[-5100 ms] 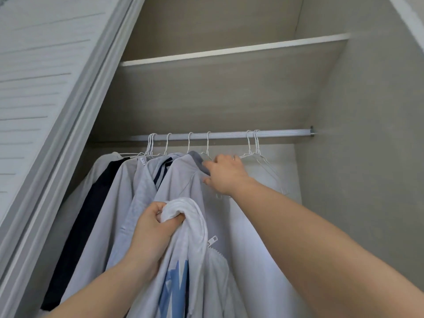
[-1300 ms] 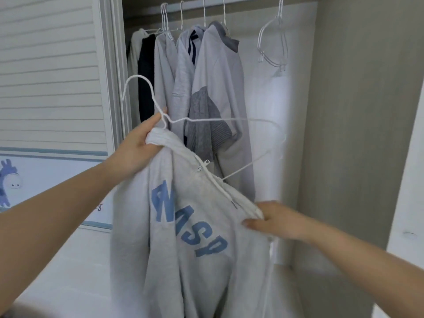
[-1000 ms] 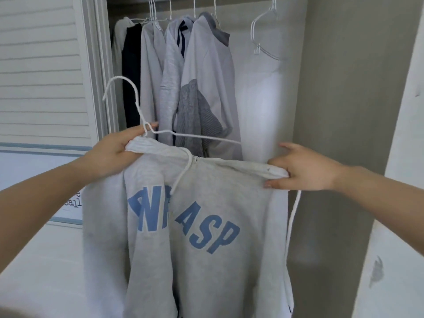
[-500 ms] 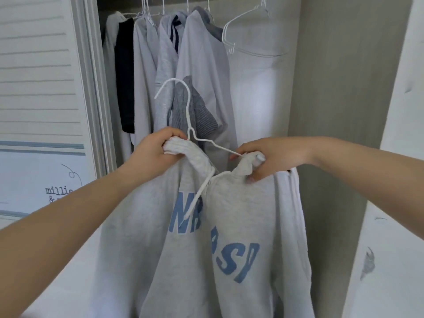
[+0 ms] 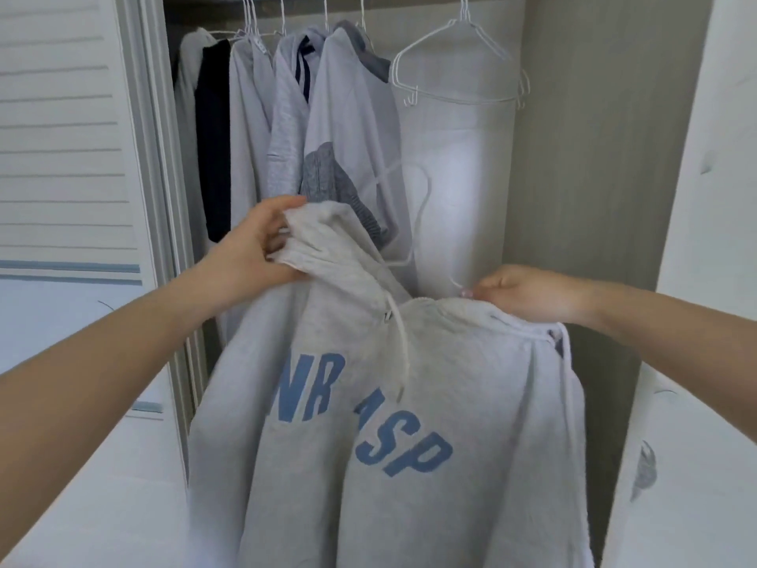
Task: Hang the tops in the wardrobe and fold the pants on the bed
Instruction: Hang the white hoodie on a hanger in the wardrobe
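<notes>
Inspector: Status?

Operator: I see the left hand (image 5: 254, 243) gripping the pale grey lettered hoodie (image 5: 393, 424) before the wardrobe; the right hand (image 5: 528, 295) pinches the thin white wire hanger (image 5: 424, 207). I advise seating both shoulders evenly.

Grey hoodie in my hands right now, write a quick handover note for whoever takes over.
Left hand grips the grey hoodie at its hood.
Right hand pinches the collar edge beside the white hanger, which pokes out of the neck, hook up.
Done: several tops hang in the wardrobe.
Left: seat the hoodie on its hanger, hook it near the empty hangers. Pants and bed not in view.
</notes>
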The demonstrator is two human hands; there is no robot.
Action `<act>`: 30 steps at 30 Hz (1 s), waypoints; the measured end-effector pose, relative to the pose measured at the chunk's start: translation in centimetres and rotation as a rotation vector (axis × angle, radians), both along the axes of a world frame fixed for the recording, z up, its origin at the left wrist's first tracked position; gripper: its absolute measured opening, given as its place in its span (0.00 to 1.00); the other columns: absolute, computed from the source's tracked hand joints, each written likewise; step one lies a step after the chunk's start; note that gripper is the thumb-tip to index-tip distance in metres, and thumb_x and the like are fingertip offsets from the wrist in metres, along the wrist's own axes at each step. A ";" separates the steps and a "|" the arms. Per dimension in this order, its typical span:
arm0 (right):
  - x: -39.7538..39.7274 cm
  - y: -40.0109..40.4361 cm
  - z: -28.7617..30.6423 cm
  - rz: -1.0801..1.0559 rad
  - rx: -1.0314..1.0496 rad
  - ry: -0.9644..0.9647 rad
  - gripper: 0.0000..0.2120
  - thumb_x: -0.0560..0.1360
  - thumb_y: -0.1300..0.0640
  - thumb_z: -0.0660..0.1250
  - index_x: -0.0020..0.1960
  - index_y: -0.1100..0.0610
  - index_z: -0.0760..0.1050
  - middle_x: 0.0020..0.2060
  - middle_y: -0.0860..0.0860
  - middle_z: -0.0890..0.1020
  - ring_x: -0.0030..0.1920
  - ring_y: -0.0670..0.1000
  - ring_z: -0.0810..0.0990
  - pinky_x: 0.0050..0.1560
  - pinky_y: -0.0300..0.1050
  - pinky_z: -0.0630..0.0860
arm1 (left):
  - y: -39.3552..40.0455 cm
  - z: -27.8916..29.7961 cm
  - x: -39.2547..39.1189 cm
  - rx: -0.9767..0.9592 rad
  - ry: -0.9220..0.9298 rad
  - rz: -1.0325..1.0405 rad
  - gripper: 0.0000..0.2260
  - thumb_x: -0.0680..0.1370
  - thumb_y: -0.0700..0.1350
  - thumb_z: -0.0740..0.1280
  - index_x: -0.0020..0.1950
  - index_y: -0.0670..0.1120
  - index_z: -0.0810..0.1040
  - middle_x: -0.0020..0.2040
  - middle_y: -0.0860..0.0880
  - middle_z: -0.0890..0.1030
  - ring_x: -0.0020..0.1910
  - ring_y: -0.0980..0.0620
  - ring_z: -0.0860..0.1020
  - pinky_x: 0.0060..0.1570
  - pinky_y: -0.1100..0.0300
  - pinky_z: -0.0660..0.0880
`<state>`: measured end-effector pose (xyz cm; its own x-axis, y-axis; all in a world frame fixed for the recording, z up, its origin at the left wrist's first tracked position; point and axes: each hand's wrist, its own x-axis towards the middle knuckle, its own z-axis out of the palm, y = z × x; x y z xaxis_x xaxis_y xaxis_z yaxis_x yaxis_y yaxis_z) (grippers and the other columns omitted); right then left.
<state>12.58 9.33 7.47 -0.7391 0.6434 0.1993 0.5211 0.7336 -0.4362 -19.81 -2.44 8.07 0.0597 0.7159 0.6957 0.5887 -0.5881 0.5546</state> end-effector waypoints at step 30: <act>0.9 -3.9 10.0 -0.074 0.173 0.273 0.10 0.76 0.53 0.66 0.39 0.47 0.83 0.40 0.50 0.84 0.39 0.49 0.74 0.43 0.42 0.70 | 5.6 3.5 5.3 0.299 0.267 0.358 0.13 0.76 0.55 0.67 0.41 0.46 0.78 0.33 0.53 0.76 0.34 0.57 0.73 0.36 0.60 0.67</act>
